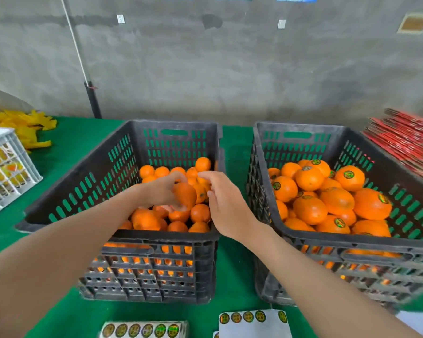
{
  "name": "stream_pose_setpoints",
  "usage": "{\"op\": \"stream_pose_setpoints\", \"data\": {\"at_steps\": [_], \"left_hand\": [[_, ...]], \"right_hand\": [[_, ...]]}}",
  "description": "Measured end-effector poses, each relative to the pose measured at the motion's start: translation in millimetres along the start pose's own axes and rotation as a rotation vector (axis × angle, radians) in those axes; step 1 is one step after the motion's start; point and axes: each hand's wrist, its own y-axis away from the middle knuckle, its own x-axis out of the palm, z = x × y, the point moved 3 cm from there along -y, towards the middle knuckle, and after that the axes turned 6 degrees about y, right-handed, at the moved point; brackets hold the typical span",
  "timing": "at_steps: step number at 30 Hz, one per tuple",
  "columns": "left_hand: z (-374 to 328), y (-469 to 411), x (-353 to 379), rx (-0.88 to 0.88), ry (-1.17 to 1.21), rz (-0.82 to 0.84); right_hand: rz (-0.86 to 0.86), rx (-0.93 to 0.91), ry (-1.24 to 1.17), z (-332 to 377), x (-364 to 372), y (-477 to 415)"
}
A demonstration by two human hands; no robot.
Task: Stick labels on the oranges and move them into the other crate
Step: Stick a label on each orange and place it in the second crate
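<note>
While left hand (pixel 161 189) grips orange (pixel 185 195), right hand (pixel 224 203) hovers

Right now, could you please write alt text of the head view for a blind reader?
The left hand grips a round orange fruit over the left black slotted plastic crate of unlabelled oranges, the right hand beside it. The matching right crate holds labelled oranges; sticker sheets lie nearer.

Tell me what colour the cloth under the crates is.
The cloth is green, seen in the head view.
</note>
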Motion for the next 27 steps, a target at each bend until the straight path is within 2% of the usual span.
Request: {"op": "stream_pose_setpoints", "data": {"at_steps": [2, 4, 6, 10, 16, 19, 21, 24, 27], "left_hand": [[-7, 15, -9, 0.090, 0.353, -0.060], [-11, 36, -14, 0.181, 0.536, -0.133], [-17, 59, -7, 0.255, 0.658, -0.127], [-37, 92, 31, 0.317, 0.685, -0.085], [-59, 111, 89, 0.332, 0.683, 0.012], [-59, 111, 115, 0.271, 0.727, 0.053], [-51, 109, 136, 0.168, 0.797, 0.090], [-36, 109, 173, -0.045, 0.898, 0.233], [-20, 108, 206, -0.159, 0.993, 0.280]], "right_hand": [[-0.084, -0.001, -0.051, 3, -7, 6], [-0.119, 0.002, -0.125, 7, -15, 13], [-0.112, -0.015, -0.241, 14, -26, 23], [-0.082, -0.082, -0.295, 28, -51, 48], [-0.026, -0.077, -0.347, 31, -80, 94], [-0.021, -0.027, -0.405, 20, -89, 118], [-0.035, -0.023, -0.402, 11, -90, 135], [-0.054, -0.109, -0.257, -1, -85, 160], [0.065, -0.191, -0.103, -15, -67, 179]]}}
